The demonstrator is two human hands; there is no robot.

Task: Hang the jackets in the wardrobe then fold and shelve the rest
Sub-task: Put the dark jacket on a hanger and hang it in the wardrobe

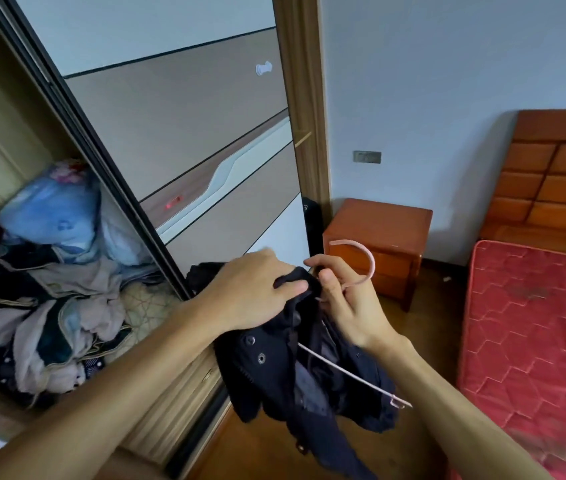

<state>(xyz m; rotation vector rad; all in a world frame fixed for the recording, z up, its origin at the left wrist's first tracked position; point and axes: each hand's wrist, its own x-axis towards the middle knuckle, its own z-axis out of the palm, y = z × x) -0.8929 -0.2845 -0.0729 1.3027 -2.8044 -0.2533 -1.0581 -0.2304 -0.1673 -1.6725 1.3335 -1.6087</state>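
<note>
Both hands were busy with one garment, so the step in hand seemed to be fitting a jacket on its hanger, before any hanging in the wardrobe. The left hand (257, 289) had its fingers curled and clamped on the collar of the dark navy jacket with metal snap buttons (271, 368). The jacket hung in the air just in front of the sliding wardrobe door (188, 133).

The right hand (354, 306) had its fingers closed round the neck of the thin pink hanger (361, 252), just under the hook. One arm of the hanger lay inside the open jacket, and its tip stuck out at the lower right.

I judged that the next move called for pulling a shoulder over this free tip, then carrying the jacket to a rail, which was not visible. A loose pile of mixed clothes (60, 306) lay in the open wardrobe compartment, not yet folded.
</note>
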